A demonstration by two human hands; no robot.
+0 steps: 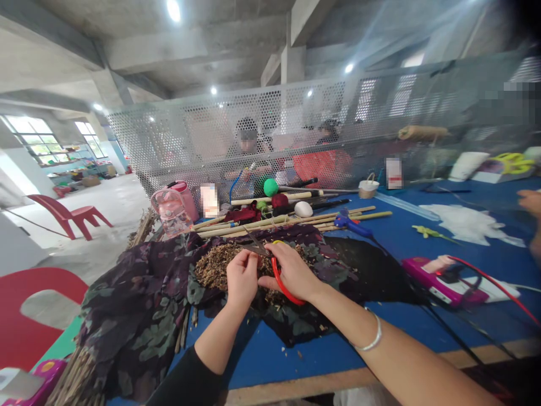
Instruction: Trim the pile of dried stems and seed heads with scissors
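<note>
My right hand (pixel 291 270) grips a pair of scissors (pixel 284 285) with red handles, the dark blades pointing up and to the left. Close beside the blades, the fingertips of my left hand (pixel 243 276) are pinched together; whatever is between them is too small to make out. Both hands are over a heap of brown dried plant bits (pixel 213 265). The heap rests on a dark floral cloth (pixel 143 282) spread across the blue table (pixel 355 338).
Behind the heap lie several wooden sticks (pixel 262 224), a blue glue gun (pixel 353 224), a green ball (pixel 270 187) and a white egg-shaped piece (pixel 303 209). A magenta power strip (pixel 443 282) with cords is at right. People sit beyond a perforated metal screen (pixel 177 141); another person's hand (pixel 530 203) shows far right.
</note>
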